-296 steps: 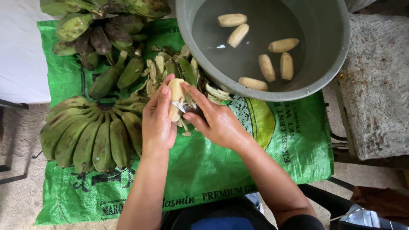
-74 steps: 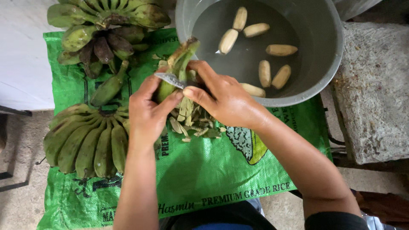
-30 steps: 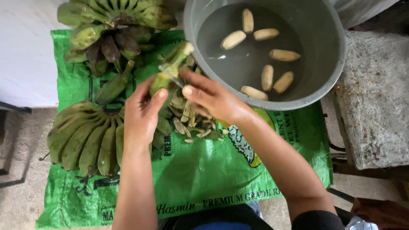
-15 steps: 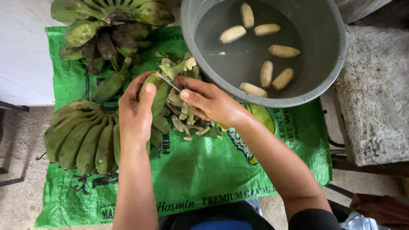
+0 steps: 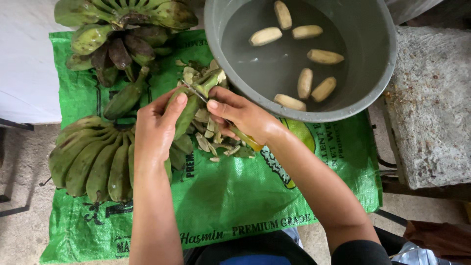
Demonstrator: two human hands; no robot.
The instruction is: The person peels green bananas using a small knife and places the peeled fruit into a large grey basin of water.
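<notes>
Glossy woven plastic sack (image 5: pixel 230 191), smooth grey plastic basin (image 5: pixel 387 73), rough concrete slab (image 5: pixel 431 108)

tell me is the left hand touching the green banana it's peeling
Touching: the head view shows the left hand wrapped around the green banana, thumb pressed on its skin.

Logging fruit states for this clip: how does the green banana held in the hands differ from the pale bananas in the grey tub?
The green unpeeled banana keeps its skin; the pale peeled bananas are bare and cream-coloured. It is gripped by the left hand with the right hand holding a knife to it, above the green woven sack; they float untouched in the grey round tub of water. Both are similar in size.
</notes>
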